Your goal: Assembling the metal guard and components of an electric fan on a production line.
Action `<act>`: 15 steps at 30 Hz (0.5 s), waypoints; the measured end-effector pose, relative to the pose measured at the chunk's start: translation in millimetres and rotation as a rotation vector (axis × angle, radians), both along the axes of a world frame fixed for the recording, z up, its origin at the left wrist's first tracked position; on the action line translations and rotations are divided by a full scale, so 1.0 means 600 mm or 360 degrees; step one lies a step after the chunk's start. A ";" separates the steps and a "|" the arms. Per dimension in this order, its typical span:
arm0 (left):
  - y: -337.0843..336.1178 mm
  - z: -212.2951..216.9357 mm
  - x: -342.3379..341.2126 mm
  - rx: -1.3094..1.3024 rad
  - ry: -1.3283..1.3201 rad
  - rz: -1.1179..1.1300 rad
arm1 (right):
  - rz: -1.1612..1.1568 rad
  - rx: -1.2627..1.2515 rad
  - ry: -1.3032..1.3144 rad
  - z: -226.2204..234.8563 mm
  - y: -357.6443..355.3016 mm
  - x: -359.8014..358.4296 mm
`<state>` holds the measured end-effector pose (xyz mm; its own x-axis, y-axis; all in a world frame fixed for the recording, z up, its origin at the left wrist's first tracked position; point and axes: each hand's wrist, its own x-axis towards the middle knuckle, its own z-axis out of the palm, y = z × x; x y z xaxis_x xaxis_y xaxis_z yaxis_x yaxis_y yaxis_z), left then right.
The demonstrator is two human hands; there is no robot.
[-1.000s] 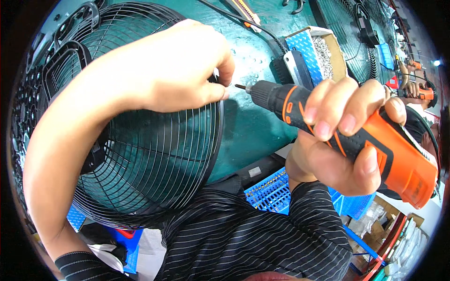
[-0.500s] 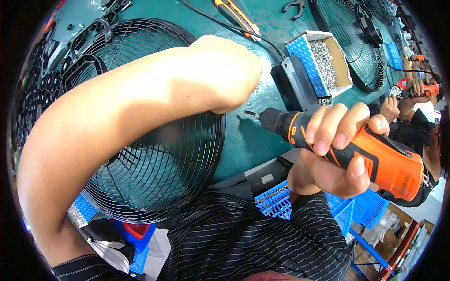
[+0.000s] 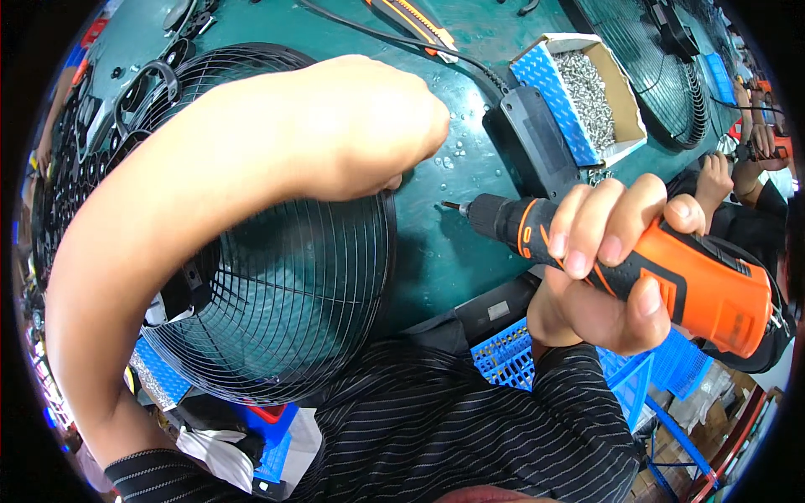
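Note:
My right hand (image 3: 608, 264) is wrapped round an orange and black cordless screwdriver (image 3: 713, 306). Its bit points left, just above the green tabletop. Across the upper left reaches my left arm, and my left hand (image 3: 369, 126) is curled over the right rim of a round black wire fan guard (image 3: 310, 285). Its fingers are mostly hidden below the hand; one fingertip shows by the rim. What they hold, if anything, is out of sight. A dark motor part (image 3: 189, 289) shows at the guard's middle, partly behind my forearm.
A blue and white box of small screws (image 3: 591, 101) stands beside a black rectangular device (image 3: 537, 138) with a cable. An orange and black utility knife (image 3: 415, 25) lies at the far edge. Another fan guard (image 3: 637, 67) and a co-worker's hand (image 3: 713, 180) are at the right.
My left hand has shifted slightly left, and a fingertip now shows under it. The fan guard's wires lie differently, and the motor part has come into sight. The right hand keeps its grip.

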<state>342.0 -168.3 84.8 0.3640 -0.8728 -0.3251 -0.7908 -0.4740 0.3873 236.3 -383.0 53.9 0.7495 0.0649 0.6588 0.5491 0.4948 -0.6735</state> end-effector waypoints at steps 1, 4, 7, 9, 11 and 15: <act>-0.001 0.001 -0.006 0.0035 -0.0168 0.0056 | -0.0018 0.0012 0.0012 -0.002 0.000 -0.001; -0.009 0.005 -0.033 -0.0024 -0.0455 0.0060 | -0.0016 0.0022 0.0014 -0.005 0.001 -0.002; -0.023 0.007 -0.048 0.0077 -0.0564 0.0097 | -0.0022 0.0026 0.0025 -0.005 0.000 -0.006; -0.033 0.009 -0.054 0.0156 -0.0583 0.0114 | -0.0027 0.0031 0.0033 -0.003 -0.001 -0.010; -0.040 0.011 -0.059 0.0338 -0.0608 0.0101 | -0.0061 0.0052 0.0082 -0.001 -0.001 -0.014; -0.044 0.016 -0.061 0.0377 -0.0533 0.0200 | -0.0069 0.0065 0.0121 0.003 -0.002 -0.021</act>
